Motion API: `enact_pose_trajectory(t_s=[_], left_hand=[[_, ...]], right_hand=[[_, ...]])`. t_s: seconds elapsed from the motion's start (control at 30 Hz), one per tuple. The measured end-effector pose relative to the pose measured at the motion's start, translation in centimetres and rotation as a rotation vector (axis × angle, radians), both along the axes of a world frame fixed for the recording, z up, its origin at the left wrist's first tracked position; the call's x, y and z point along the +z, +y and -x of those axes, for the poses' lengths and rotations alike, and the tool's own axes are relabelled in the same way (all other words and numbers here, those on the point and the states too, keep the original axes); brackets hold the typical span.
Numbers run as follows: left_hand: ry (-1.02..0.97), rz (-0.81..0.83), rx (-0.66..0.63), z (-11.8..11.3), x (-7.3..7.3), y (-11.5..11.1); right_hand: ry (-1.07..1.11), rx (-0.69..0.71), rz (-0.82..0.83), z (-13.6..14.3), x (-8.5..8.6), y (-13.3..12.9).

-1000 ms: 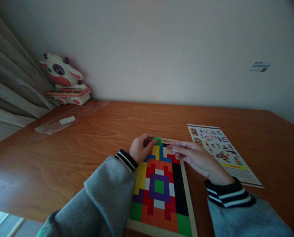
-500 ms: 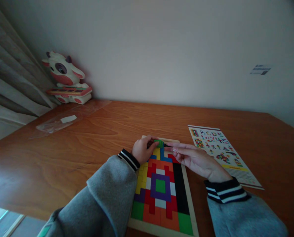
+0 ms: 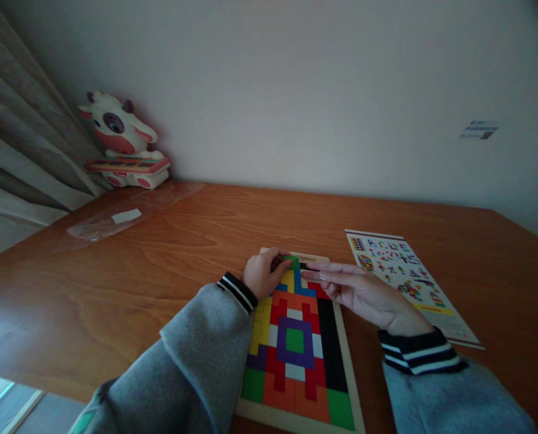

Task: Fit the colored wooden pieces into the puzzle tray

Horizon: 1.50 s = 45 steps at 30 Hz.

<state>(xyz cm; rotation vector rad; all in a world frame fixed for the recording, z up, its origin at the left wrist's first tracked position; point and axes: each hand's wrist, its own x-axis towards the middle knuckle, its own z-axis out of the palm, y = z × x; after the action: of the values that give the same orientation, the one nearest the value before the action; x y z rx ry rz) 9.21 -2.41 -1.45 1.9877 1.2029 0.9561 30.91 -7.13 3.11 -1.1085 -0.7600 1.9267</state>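
Note:
A wooden tray puzzle (image 3: 355,395) filled with coloured pieces lies in front of me. My left hand (image 3: 264,272) is closed at its far left corner, with thumb and fingers on a green block (image 3: 292,262). My right hand (image 3: 363,295) reaches in from the right, its fingers stretched out flat over the far right part of the tray. A bit of a black piece (image 3: 303,266) shows beside the green block, close to my right fingertips. Those fingers hide part of the far rows.
A printed pattern sheet (image 3: 440,319) lies right of the tray on the wooden table (image 3: 196,241). Clear plastic wrapping (image 3: 97,229) is at the left. A cow-shaped toy keyboard (image 3: 128,144) stands by the wall and curtain (image 3: 20,138).
The green block sits lower and flatter under my left fingers. My right fingertips have shifted slightly and spread a little beside the black piece.

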Motion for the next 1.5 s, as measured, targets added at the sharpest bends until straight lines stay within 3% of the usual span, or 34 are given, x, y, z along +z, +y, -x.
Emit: enact_pose_trajectory(t_s=[0.3,0.47,0.57,0.67,0.83,1.03,1.33,1.5], left_hand=[[0.0,-0.005,-0.002,0.0,-0.2,0.0],[-0.126,0.02,-0.012,0.0,-0.3,0.1],[-0.259,0.052,0.002,0.0,-0.4,0.2],[-0.321,0.084,0.025,-0.1,-0.5,0.4],[-0.32,0.079,0.03,0.0,-0.6,0.6],[-0.326,0.057,0.023,0.0,-0.5,0.6],[-0.319,0.058,0.003,0.0,-0.2,0.4],[-0.283,0.052,0.024,0.0,-0.1,0.3]], right_hand=[[-0.005,0.024,-0.006,1.2,-0.3,-0.2],[-0.185,0.008,-0.169,1.1,-1.2,0.0],[-0.289,-0.123,-0.337,1.0,-2.2,0.5],[-0.495,-0.239,-0.517,1.2,-2.9,1.1],[-0.841,-0.132,-0.624,2.7,-3.0,1.1],[-1.345,-0.113,-0.939,4.7,-3.5,1.0],[-1.277,-0.088,-0.907,4.9,-3.7,1.4],[-1.244,0.017,-0.879,4.5,-3.4,1.3]])
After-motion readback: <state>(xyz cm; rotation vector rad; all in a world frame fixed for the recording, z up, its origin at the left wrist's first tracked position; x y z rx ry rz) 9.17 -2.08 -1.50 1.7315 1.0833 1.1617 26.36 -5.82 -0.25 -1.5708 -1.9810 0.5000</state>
